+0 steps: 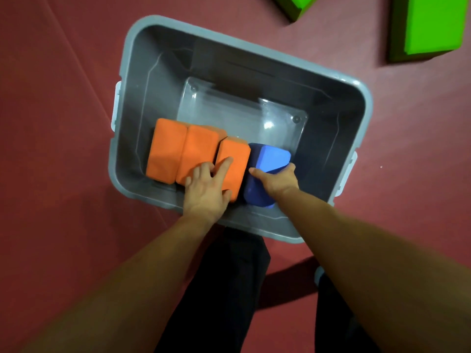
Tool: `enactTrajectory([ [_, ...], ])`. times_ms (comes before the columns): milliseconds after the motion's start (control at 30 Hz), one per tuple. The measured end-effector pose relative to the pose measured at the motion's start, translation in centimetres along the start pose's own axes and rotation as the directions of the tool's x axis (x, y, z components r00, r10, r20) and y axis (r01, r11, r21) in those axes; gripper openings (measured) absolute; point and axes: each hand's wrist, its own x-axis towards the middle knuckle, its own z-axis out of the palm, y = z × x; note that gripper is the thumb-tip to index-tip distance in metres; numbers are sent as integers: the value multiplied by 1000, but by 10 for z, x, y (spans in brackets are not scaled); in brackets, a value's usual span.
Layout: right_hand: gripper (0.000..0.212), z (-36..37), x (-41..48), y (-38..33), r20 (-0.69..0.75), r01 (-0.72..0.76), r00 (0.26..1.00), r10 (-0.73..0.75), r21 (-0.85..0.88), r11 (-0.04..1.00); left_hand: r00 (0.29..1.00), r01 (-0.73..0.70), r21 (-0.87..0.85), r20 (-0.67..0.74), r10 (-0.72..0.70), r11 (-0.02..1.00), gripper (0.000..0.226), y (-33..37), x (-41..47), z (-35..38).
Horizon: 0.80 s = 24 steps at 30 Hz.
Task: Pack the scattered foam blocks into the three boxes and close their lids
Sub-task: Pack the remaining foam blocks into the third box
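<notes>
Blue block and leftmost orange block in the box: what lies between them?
Two blocks: the middle orange block and the right orange block, seen in the head view.

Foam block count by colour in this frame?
Orange blocks: 3, in the grey box
Blue block: 1, in the same box
Green blocks: 2, on the floor, both cut off by the frame edge
Total: 6

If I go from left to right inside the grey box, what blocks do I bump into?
First orange block → second orange block → third orange block → blue block.
</notes>
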Motion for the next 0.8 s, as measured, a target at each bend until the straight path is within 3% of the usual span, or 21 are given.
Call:
enactTrajectory([
  [167, 93, 5, 2, -7, 127, -24, 991, 31, -60, 998, 1000, -7, -17, 14, 7, 1000, 84, -7, 6, -4],
  [333, 97, -1, -5, -17, 142, -7, 989, 34, -185, 983, 996, 32, -131, 85, -21, 991, 77, -2, 14, -23],
  [500, 99, -26, -26, -52, 64, 132, 991, -120, -241, 962, 993, 106, -255, 73, -91, 961, 64, 16, 27, -77],
  [800, 62, -141, -41, -165, -24, 394, 911, -412, -254, 884, 976, 217, -394, 106, -191, 893, 38, 69, 92, -203],
])
